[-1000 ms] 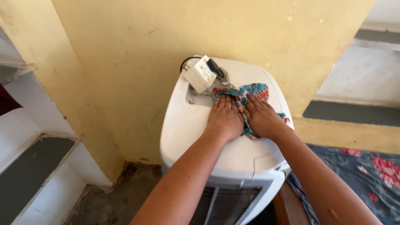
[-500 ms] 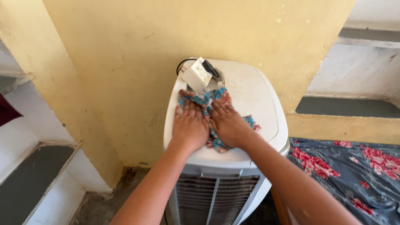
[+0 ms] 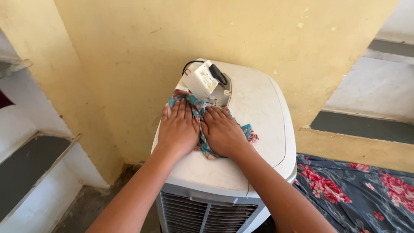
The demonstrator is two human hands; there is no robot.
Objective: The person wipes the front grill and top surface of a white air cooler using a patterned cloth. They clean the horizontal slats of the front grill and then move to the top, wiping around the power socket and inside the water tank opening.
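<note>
Two hands press a patterned cloth flat on top of a white air cooler.

The left hand (image 3: 177,129) and right hand (image 3: 223,133) lie side by side, palms down, fingers stretched out flat on the cloth (image 3: 201,113), gripping nothing. The cloth sits at the left half of the cooler (image 3: 258,116) lid. At 12 o'clock from the hands, just beside the cloth, stands a tilted white switch box (image 3: 202,80) with a black cable. A yellow wall (image 3: 129,51) stands behind; flowered bedding (image 3: 358,190) lies at 4 o'clock.

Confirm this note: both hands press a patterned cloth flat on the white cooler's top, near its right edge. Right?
Not quite. In the head view the left hand and right hand press the cloth on the cooler near its left edge, not its right.
</note>
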